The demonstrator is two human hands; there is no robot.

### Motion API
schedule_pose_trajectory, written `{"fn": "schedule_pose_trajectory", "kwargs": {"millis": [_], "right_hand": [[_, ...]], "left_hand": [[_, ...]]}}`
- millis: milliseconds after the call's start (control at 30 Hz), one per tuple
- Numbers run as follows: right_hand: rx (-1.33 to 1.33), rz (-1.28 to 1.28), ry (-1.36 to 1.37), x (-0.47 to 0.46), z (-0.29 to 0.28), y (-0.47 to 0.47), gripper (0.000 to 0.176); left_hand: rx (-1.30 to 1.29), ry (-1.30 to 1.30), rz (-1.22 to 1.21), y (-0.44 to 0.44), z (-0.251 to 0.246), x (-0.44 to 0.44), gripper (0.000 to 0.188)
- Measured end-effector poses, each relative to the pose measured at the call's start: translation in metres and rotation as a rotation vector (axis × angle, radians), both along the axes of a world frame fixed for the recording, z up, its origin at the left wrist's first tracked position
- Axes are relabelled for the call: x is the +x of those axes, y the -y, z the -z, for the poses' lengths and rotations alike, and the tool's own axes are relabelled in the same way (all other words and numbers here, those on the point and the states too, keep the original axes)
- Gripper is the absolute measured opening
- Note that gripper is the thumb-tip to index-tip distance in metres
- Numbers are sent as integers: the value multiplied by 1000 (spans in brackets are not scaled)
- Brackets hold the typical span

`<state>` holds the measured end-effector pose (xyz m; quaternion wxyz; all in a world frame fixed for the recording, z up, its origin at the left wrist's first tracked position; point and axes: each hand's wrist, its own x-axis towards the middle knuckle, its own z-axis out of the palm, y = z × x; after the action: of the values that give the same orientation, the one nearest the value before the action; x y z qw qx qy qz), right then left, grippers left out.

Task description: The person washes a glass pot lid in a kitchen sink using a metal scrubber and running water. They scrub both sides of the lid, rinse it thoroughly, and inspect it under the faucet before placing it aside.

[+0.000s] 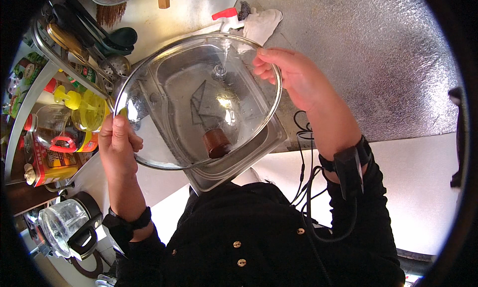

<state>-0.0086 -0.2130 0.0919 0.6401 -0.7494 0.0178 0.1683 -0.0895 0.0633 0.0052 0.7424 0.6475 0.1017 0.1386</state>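
Note:
A large round glass lid with a metal rim and a brown knob is held up by its two sides. My left hand grips the rim at the left, thumb on top. At the upper right edge, my right hand pinches the rim between thumb and fingers. Through the glass shows a stainless steel sink below, with its drain. Just beyond the lid is a white tap with a red lever, and what looks like a thin stream of water falls from it. A pale cloth lies beside the tap.
Left of the sink stands a rack with ladles and bottles, among them an oil bottle. A glass kettle is at the lower left. A textured metal worktop spans the right. Black cables hang by my right forearm.

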Motion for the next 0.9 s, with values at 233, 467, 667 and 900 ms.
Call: {"fn": "schedule_pose_trajectory", "kwargs": {"millis": [233,467,667,900], "right_hand": [[29,-91,53,-3,-1,7,27],[99,-105,-43,-8,0,13,25],[49,-64,-46,-8,2,11,24],[19,-72,-12,-7,-3,8,26]], "left_hand": [[-54,9,13,-1,1,2,36],[-96,-47,33,-4,9,4,35],[-79,-17,80,-4,13,3,34],[-74,9,110,-3,14,3,34]]}}
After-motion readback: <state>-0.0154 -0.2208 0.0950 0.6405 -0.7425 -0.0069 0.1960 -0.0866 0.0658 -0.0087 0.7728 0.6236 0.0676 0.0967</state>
